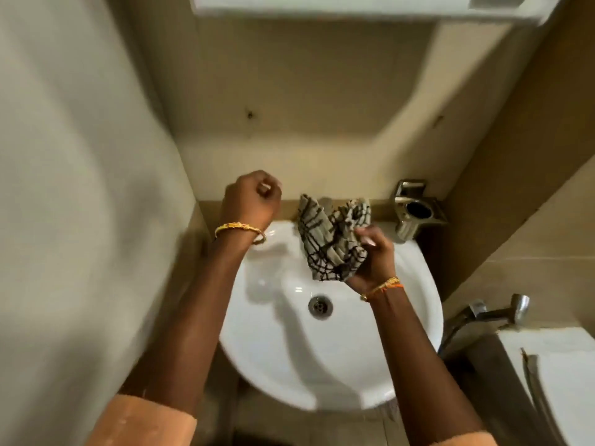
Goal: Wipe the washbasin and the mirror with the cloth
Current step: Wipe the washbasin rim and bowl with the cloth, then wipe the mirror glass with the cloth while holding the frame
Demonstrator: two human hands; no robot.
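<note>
A round white washbasin (283, 355) with a metal drain (320, 306) fills the lower middle of the view. My right hand (376, 257) holds a crumpled checked cloth (333, 241), beige with dark lines, above the basin's back right part. The cloth hides most of the tap behind it. My left hand (254, 201) hovers over the basin's back left rim with its fingers curled in and nothing in it. Only the lower edge of a white cabinet or mirror frame (354, 6) shows at the top; no mirror glass is visible.
A metal holder (415, 209) is fixed to the wall right of the basin. A chrome tap with a hose (489, 312) and a white bathtub edge (547, 349) lie at the right. Beige tiled walls close in on the left, back and right.
</note>
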